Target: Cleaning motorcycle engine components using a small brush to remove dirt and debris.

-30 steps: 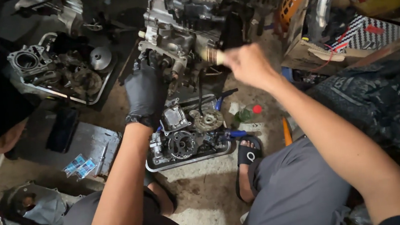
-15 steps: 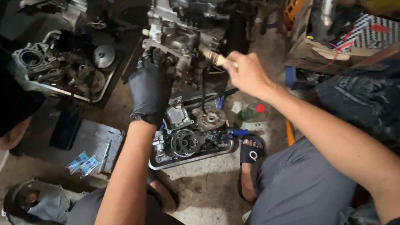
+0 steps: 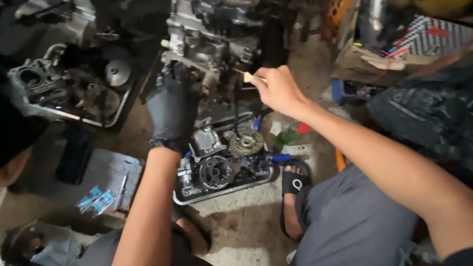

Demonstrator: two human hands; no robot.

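— Grey metal, grimy all over: that was the engine (image 3: 212, 34), standing on the floor straight ahead of both hands. What did the hands do?

— The left hand (image 3: 171, 107), in a black glove, lay pressed against the engine's lower front, fingers curled onto the metal. Whether it truly gripped anything, I could not tell.

— And the other?

— The right hand (image 3: 278, 88) was bare and closed around a small brush (image 3: 249, 77), its pale tip pointing left at the engine's side, just short of the gloved fingers.

— What lay below them?

— Under the left wrist sat a tray (image 3: 225, 191) of gears and parts. Beside it, beneath the right forearm, was a foot in a black sandal (image 3: 294, 182). Well to the left of the glove, a second tray (image 3: 113, 113) held more engine parts.
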